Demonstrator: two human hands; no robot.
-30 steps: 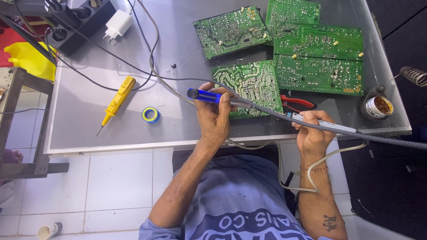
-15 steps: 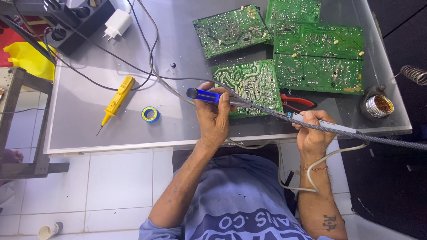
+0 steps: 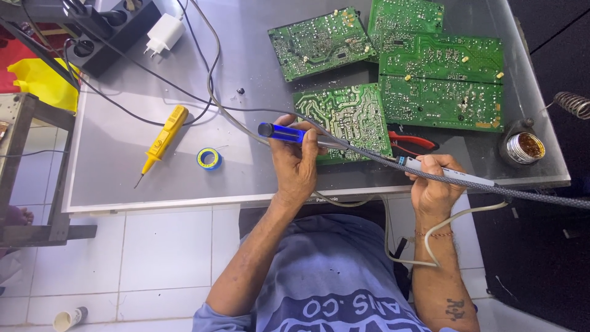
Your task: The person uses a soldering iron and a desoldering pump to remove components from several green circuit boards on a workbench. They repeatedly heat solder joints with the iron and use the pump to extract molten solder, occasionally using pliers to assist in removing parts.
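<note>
**Grey tabletop, two tools held over the near board**

Grey metal tabletop (image 3: 123, 178) over a white tiled floor; the person sits at its near edge.

Left hand (image 3: 296, 166): closed around a blue-handled tool (image 3: 289, 133). The handle points left and the shaft runs right, across the lower edge of the near circuit board (image 3: 344, 114). The tip is hidden behind the hose, so contact with the board cannot be told.

Right hand (image 3: 433, 187): gripping a grey wand (image 3: 448, 177) pen-fashion, nose towards the same board's lower right corner. Its braided hose (image 3: 541, 197) trails off to the right, past the tabletop edge.

Near board: lying flat, solder side up, just ahead of both hands and partly over the red-handled cutters (image 3: 412, 142). Three more green boards (image 3: 439, 80) lie beyond it, touching or overlapping.

Also present: an open tin (image 3: 522, 147) at far right, a yellow tester screwdriver (image 3: 161, 140) and a blue tape roll (image 3: 209, 158) well to the left, and a black power strip (image 3: 114, 31) with a white charger (image 3: 165, 34) at the far left corner.

Judgement: the step in hand looks like joint work at the near board's lower edge, with both tools brought in together. The next move calls for both tips settled on one spot, steady wrists, and the hose kept from dragging the wand off line.
</note>
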